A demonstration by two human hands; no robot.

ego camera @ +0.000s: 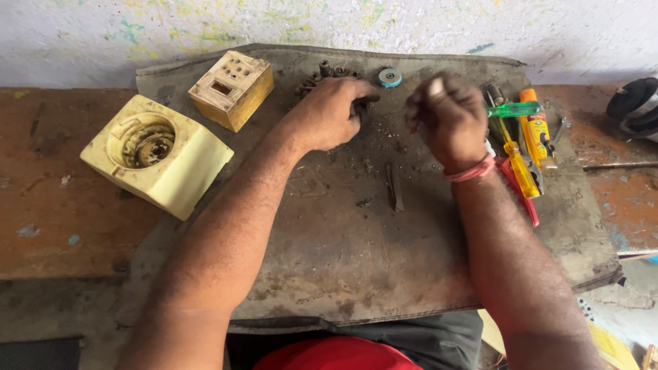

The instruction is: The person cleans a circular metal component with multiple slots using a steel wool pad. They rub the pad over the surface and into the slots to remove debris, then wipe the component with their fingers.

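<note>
Worn wood runs under everything, with a grimy grey mat (356, 274) laid over it and a flaking pale wall behind. Far out to the left of my left hand sits a cream plastic housing (159, 156) with a round well showing metal inside, and nearer, just up from my forearm, a smaller yellow block (233, 88) pierced with holes. My left hand (329, 113) lies palm down on the mat, fingers curled over a cluster of small dark metal parts (327, 74) at its far edge; it touches them, though I cannot tell whether it truly grips one. Just right of those fingertips lies a small teal-centred disc (390, 77). Between my two hands, closer to me, a short dark bar (393, 186) lies with its long axis running away from me. My right hand (449, 116), blurred, is closed into a loose fist around something pale poking out at the top, perhaps a small part or tool tip. Right of that wrist, touching side by side, rest a green-handled screwdriver (514, 109), yellow ones (522, 168) and red-handled pliers (522, 199).
</note>
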